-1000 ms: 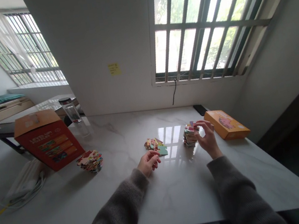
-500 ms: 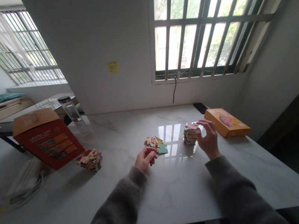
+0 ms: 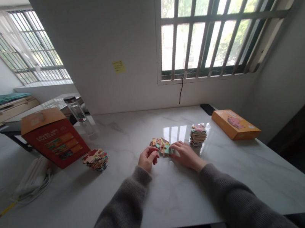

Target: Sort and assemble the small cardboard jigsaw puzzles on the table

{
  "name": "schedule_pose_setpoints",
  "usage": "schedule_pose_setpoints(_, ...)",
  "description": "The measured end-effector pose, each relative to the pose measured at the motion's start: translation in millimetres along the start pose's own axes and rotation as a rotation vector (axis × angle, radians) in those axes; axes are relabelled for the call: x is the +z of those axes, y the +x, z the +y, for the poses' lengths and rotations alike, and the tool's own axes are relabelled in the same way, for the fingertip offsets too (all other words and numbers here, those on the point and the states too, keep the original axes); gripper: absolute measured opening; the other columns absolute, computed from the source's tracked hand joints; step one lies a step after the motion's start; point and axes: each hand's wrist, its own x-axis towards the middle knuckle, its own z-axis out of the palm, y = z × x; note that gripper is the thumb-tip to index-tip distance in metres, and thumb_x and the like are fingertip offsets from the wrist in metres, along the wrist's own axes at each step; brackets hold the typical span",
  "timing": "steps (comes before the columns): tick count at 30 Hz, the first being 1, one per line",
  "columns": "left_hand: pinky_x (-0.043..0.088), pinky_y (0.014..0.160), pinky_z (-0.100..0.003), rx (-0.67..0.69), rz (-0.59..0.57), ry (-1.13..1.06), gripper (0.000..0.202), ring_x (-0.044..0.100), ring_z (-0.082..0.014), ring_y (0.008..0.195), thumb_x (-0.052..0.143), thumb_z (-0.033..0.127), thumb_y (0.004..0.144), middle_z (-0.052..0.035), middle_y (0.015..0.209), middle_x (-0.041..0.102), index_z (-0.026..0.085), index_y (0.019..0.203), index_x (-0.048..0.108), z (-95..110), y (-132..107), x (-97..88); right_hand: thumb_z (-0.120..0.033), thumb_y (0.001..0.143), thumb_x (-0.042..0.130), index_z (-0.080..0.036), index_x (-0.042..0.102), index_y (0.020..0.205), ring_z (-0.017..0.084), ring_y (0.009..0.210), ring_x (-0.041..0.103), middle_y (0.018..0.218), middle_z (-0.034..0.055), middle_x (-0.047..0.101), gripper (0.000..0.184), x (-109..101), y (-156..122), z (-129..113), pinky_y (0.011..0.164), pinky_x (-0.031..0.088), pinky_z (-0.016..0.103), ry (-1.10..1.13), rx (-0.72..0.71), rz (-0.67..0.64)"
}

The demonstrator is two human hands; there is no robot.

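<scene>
A small cluster of colourful jigsaw pieces [image 3: 159, 145] lies flat on the white marble table [image 3: 144, 207], between my hands. My right hand [image 3: 186, 156] has moved in from the right, its fingertips on a teal jigsaw piece [image 3: 167, 149] at the cluster's near edge. My left hand [image 3: 148, 159] is curled against the cluster's left side, and its fingers hide whether it holds a piece. A stack of jigsaw pieces [image 3: 198, 135] stands to the right, and a looser pile [image 3: 96, 160] lies further left.
A red and orange puzzle box [image 3: 55, 139] stands at the left, with a glass bottle [image 3: 75, 110] behind it. An orange flat box [image 3: 235, 124] lies at the right. A black phone [image 3: 207, 109] rests at the back edge. White cables [image 3: 33, 183] lie at the far left.
My right hand has moved left from the stack to the cluster, and now touches the teal piece. The stack stands alone. My left hand has shifted slightly toward the cluster.
</scene>
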Motion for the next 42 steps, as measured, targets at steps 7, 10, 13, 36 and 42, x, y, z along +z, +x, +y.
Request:
schedule_pose_setpoints(7,0.032,0.041,-0.021,0.026,0.014,0.029,0.029,0.046,-0.0076,0.043,0.068,0.039,0.070,0.0021,0.059,0.060,0.014,0.084,0.061,1,1,-0.1,-0.020,0.087,0.059,-0.029,0.067,0.116,0.026,0.106,0.057,0.114,0.0068,0.066,0.031,-50,-4,0,0.096,0.045,0.047,0.006,-0.011,0.354)
schedule_pose_setpoints(10,0.034,0.042,-0.021,0.020,0.000,0.045,0.029,0.046,-0.0078,0.043,0.068,0.038,0.070,0.0022,0.060,0.060,0.014,0.085,0.062,1,0,0.9,-0.022,0.087,0.059,-0.027,0.070,0.111,0.028,0.108,0.056,0.115,0.0080,0.065,0.027,-78,-11,26,0.099,0.043,0.049,-0.029,0.106,0.577)
schedule_pose_setpoints(13,0.035,0.043,-0.021,0.016,-0.017,0.058,0.029,0.046,-0.0079,0.044,0.068,0.039,0.070,0.0021,0.060,0.060,0.014,0.085,0.061,1,-1,1.8,-0.025,0.086,0.059,-0.024,0.071,0.106,0.028,0.105,0.056,0.110,0.0092,0.065,0.023,-93,-17,55,0.097,0.045,0.048,-0.079,0.205,0.680)
schedule_pose_setpoints(36,0.044,0.089,-0.037,0.503,-0.133,1.100,0.018,0.058,-0.0236,0.096,0.058,0.018,0.083,-0.0065,0.095,0.066,0.020,0.099,0.067,-20,19,-14.9,-0.035,0.088,0.064,-0.025,0.053,0.132,0.030,0.113,0.052,0.122,0.0107,0.059,0.047,24,10,-26,0.093,0.042,0.042,-0.036,0.214,-0.014)
schedule_pose_setpoints(42,0.050,0.080,-0.034,0.427,-0.099,0.907,0.021,0.061,-0.0202,0.084,0.061,0.021,0.082,-0.0059,0.090,0.067,0.018,0.103,0.065,-20,24,-15.4,-0.031,0.087,0.069,-0.025,0.056,0.125,0.027,0.107,0.057,0.114,0.0083,0.061,0.041,22,8,-18,0.089,0.046,0.040,0.060,0.149,0.047)
